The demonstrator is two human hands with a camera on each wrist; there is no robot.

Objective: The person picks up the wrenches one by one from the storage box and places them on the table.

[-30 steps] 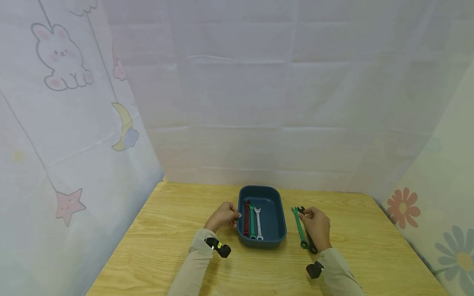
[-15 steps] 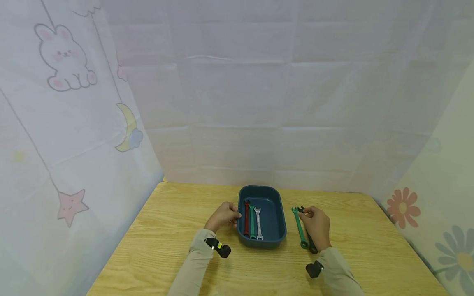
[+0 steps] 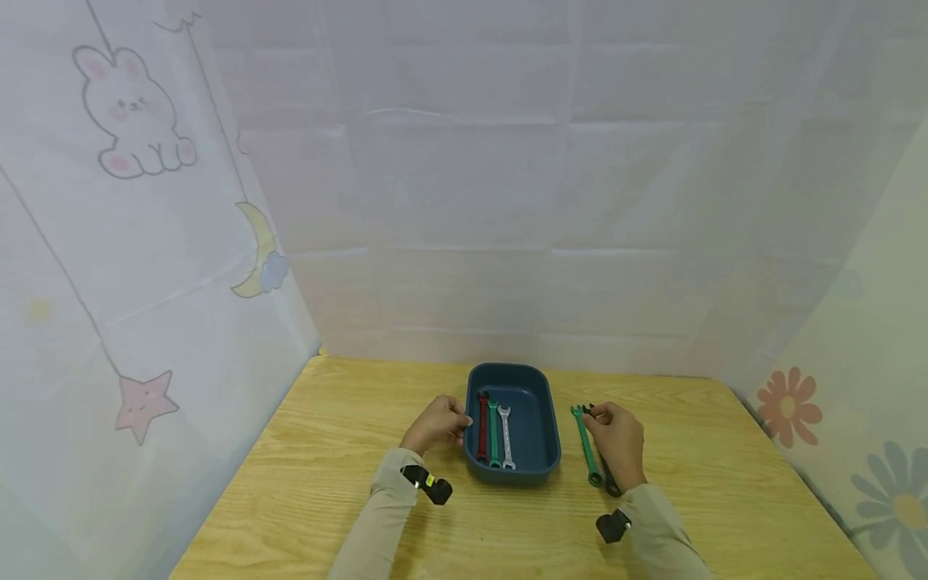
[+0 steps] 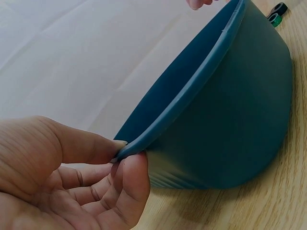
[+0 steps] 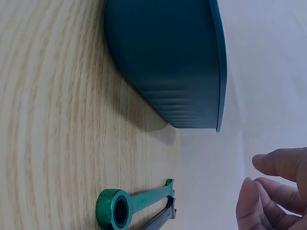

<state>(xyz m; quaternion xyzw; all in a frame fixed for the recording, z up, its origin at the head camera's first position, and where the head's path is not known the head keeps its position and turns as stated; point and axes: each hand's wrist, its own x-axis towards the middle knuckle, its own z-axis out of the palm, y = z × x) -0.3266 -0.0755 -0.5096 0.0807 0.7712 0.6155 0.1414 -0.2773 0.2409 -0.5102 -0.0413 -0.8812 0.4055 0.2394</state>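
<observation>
Blue rounded-rectangular bin (image 3: 532,435), 3 wrenches (image 3: 507,439) inside, on wood-grain table (image 3: 290,483).
Left hand (image 3: 437,425) pinches bin; right hand (image 3: 619,443), thumb and fingertips parted, holds nothing above green wrench (image 3: 588,448) and black wrench (image 3: 612,487).

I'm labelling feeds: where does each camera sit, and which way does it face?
Head: on the head, facing forward and down over the table; left hand, right hand, sleeves show.
Left wrist: worn there, facing the blue bin; left hand and right fingertip show.
Right wrist: worn there, facing bin and wrenches; right fingers show.
Wrist views share bin, green wrench.
</observation>
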